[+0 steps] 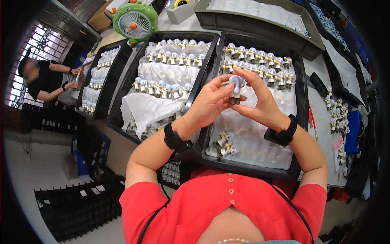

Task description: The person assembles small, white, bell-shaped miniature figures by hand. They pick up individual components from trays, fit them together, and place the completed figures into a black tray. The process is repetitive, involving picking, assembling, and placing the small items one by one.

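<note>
Between my two hands is a small doll figurine (235, 86) with lilac-grey hair and a dark base, held upright over the right black tray (302, 97). The fingers of my left hand (209, 99) pinch it from the left. My right hand (262, 103) curves round it, thumb near its base and fingertips at its head. Beneath my hands, white tissue (260, 142) lines the tray. Rows of similar figurines (260, 57) stand at its far end, and several more figurines (225, 144) lie in a small group at its near left corner.
Left of this stand a middle black tray (213, 51) and a further tray (105, 75), both with figurines on tissue. A green fan (135, 22) and an olive bin (260, 22) are behind. Red-handled brushes (313, 120) lie right. Another person (46, 79) works at far left.
</note>
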Demonstrator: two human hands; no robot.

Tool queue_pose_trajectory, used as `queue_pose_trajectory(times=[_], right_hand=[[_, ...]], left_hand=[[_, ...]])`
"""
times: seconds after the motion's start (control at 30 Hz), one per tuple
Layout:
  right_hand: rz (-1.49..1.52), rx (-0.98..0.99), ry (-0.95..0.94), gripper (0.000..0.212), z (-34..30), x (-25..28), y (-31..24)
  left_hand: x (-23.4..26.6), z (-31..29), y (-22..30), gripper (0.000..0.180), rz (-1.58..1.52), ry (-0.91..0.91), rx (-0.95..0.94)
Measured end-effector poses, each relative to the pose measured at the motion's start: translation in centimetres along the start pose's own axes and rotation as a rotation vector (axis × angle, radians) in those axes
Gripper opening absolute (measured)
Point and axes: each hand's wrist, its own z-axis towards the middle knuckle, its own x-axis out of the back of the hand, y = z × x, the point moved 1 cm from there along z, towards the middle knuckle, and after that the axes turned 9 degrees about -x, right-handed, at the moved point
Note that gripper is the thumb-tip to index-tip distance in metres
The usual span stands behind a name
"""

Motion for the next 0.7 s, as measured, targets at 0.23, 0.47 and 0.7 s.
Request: queue_pose_trajectory(times=[0.23,0.47,0.7], right_hand=[[-0.365,0.060,-0.103,0.063,-1.1,-0.8,-1.1],[-0.181,-0.172,-0.341,0.047,-1.2,0.4,-0.8],[-0.193,-0.270,-0.531,0.052,-1.9,0.3,-0.7]], left_hand=[[0.4,-0.6,-1.0,0.035,0.522,-0.029,-0.016],[0.4,-0.8,-1.5,0.058,0.843,-0.121,-0.017],[0.3,0.1,-0.7,0.050,0.969,-0.294,-0.099]])
